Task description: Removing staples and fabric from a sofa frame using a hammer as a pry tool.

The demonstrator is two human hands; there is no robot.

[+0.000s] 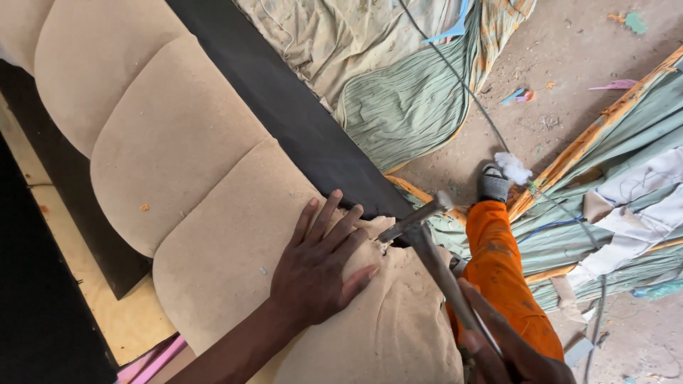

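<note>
A: What is cut off or hard to read here?

B: The right hand (516,352) runs off the bottom edge; only some knuckles and fingers show, curled shut around the handle of a hammer (427,238); the lower end of the handle is hidden in that grip. The hammer's metal head sits at the edge of the tan padded cushion (213,213), just beside the left fingertips; something small and metallic lies under the head (a tack or staple, too small to tell which).

A: And the left hand?

B: The left hand (320,267) lies flat and spread on the tan fabric, fingers open, gripping nothing, pressing where the cloth bunches into wrinkles; its forearm leaves the frame at the bottom.

A: What lies around them?

B: A black board (299,121) runs diagonally behind the scalloped cushion, its top cut off; an orange trouser leg (498,277) ends in a grey shoe (492,183) on the dirt floor (569,64); heaps of green pleated cloth (405,107) lie beyond; a thin cable (462,85) crosses the ground, and white stuffing (514,168) sits by the shoe.
</note>
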